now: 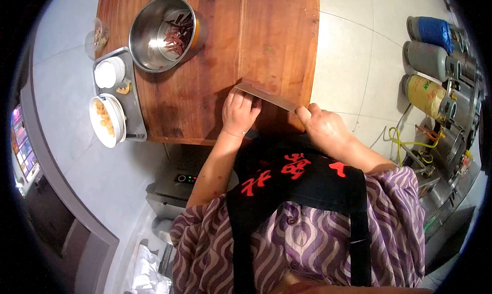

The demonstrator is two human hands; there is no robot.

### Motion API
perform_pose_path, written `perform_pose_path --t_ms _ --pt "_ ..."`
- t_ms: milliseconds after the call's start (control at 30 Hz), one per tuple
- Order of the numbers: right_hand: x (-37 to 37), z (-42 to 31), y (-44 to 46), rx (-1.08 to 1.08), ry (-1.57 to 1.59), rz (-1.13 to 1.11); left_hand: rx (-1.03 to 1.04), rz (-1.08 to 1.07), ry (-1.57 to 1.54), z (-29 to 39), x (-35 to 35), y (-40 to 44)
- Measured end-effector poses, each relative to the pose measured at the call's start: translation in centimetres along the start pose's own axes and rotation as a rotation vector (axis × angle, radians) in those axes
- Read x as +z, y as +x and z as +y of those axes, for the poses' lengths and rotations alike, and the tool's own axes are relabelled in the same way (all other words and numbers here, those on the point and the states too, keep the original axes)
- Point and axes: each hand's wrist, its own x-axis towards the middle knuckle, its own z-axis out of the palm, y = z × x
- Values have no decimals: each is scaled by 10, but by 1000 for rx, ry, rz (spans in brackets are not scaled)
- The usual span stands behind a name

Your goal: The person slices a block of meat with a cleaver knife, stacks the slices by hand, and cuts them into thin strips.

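My right hand (pixel 326 128) is closed around the handle end of a cleaver (pixel 266 96), whose wide blade slants across the wooden table. Close against the blade's far end is my left hand (pixel 239 113), fingers curled down and pressed together at the wood. Whatever lies under those fingertips is mostly hidden; a reddish patch shows just beyond the blade. Farther up the table, a deep steel pot (pixel 146 45) holds dark red-brown strips (pixel 179 35), apparently cut meat.
The wooden table (pixel 277 33) ends at my body. On its left, a grey tray (pixel 134 102) carries stacked white dishes (pixel 109 72) and a white bowl (pixel 122 121) of yellow-brown chunks. Several gas cylinders (pixel 425 56) and a yellow hose (pixel 397 143) stand at right.
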Motion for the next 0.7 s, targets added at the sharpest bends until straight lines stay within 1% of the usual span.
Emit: perform_pose_path --t_ms 167,267,400,467,567,600,700 --pt "-8 -3 12 13 4 -81 -17 11 -46 3 -4 5" --pt "1 -3 28 -4 44 -70 14 39 -13 3 -10 10" --pt "46 9 50 -42 40 19 -38 3 -79 4 -13 10" --pt "61 21 53 -72 50 92 -31 46 -60 4 -9 8" --pt "56 29 60 -37 183 56 -20 96 -63 3 -8 6" --pt "52 27 62 10 211 59 -23 97 -76 0 -8 6" --pt "32 16 53 57 147 83 -34 84 -59 -2 -6 3"
